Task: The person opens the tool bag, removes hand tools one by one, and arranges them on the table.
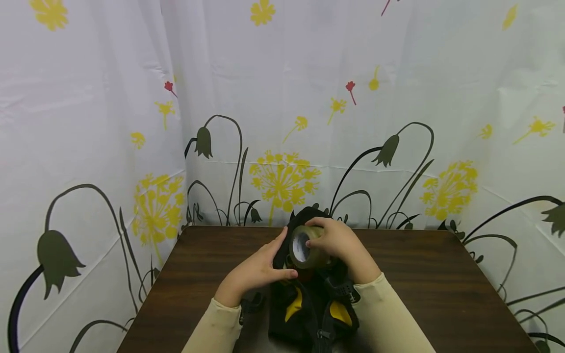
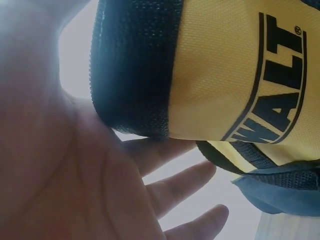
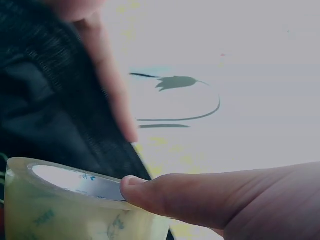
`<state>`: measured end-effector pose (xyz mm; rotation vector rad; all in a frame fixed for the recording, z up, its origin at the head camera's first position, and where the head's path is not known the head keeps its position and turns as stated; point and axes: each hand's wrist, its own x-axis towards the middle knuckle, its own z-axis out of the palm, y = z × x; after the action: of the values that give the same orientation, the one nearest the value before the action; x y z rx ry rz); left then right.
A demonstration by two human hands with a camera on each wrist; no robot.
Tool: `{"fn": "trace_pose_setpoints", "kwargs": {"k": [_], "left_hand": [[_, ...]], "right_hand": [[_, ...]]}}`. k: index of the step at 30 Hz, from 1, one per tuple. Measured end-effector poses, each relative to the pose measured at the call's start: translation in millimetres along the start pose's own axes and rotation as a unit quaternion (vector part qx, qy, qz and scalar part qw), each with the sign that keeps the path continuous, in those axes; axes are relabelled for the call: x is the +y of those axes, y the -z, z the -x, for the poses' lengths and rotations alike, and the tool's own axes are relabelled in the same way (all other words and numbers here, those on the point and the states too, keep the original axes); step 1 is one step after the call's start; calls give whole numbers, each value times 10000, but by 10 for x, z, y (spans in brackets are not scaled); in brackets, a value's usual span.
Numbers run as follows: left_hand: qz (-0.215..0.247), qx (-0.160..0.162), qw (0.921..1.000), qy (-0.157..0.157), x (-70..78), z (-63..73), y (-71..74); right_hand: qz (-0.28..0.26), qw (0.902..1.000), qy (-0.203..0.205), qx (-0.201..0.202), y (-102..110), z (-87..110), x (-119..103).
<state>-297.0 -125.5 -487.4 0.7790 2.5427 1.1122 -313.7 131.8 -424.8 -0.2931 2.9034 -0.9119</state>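
Observation:
A black and yellow tool bag point(image 1: 304, 321) lies on the table with its dark flap standing up at the back. Part of its printed lettering, "WALT", shows on a yellow panel point(image 2: 215, 75) in the left wrist view. My right hand point(image 1: 340, 242) grips a roll of clear packing tape point(image 1: 317, 256) over the bag's opening, the thumb hooked into the core. My left hand point(image 1: 258, 269) rests at the bag's left side, thumb and forefinger spread wide. Its other fingers point(image 2: 182, 187) extend loosely beside the bag. The bag's inside is mostly hidden by the tape and hands.
Black straps with buckles point(image 1: 251, 304) hang at the bag's sides. The dark wooden table point(image 1: 423, 289) extends to both sides. A white curtain point(image 1: 282, 73) printed with flowers hangs right behind the table's far edge.

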Motion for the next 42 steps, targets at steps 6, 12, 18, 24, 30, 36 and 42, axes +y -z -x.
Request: {"fn": "trace_pose_setpoints", "kwargs": {"k": [6,12,18,24,30,36,42], "left_hand": [[79,48,10000,18,-11,-10,-5],[73,31,10000,15,0,-19,-17],[26,27,10000,55,12,-19,-22],[83,23,9999,64,11,-28,-30],[96,32,9999,65,8,-42,-38],[121,14,9999,89,-3,-49,-51],[156,14,9999,44,1,-50,-55]], "right_hand": [[-166,9996,120,212,147,117,-38],[-554,9977,134,355,215,234,17],[-784,9954,110,533,314,352,73],[-1059,9920,17,683,445,447,160],[-1456,9836,-49,1065,542,494,307],[-1883,9731,-56,1324,624,550,441],[-2140,9647,-56,1536,682,629,594]]}}
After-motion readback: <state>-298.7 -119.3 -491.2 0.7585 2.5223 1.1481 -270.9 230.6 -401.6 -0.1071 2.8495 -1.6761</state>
